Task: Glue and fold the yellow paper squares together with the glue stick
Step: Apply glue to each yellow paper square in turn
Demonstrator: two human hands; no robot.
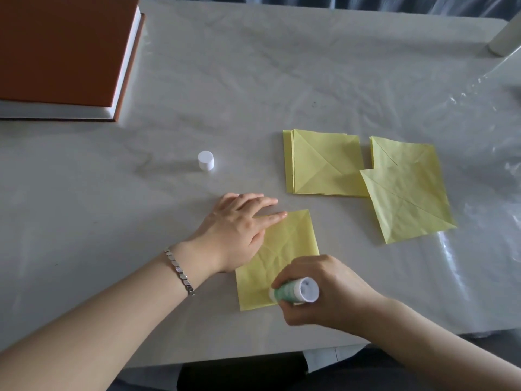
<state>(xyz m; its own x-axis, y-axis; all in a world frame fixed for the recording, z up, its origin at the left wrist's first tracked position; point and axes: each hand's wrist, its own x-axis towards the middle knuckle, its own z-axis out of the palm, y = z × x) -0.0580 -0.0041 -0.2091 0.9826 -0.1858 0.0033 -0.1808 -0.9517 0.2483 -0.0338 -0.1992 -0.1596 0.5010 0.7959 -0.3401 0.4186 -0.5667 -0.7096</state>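
Two hands share one yellow paper square (293, 235): my left hand (239, 232) presses its left side with straight fingers, my right hand (329, 294) curls round the glue stick (291, 292), tip on its near edge. More yellow squares (324, 165) lie beyond it, rightward.

The paper square (293, 238) lies on the desk (253, 80) near its front edge. The left grip (239, 230) rests flat on the square's far left part. The right grip (332, 294) holds the glue stick (293, 292), tip down on the square's near part. Behind and to the right sits a stack of paper squares (324, 165). Two loose squares lie right of the stack. The nearer loose square (408, 204) overlaps both the farther loose square (406, 153) and the stack's right edge. The cap (206, 161) stands upright behind the left grip, left of the stack. The book (62, 52) lies at the far left corner.
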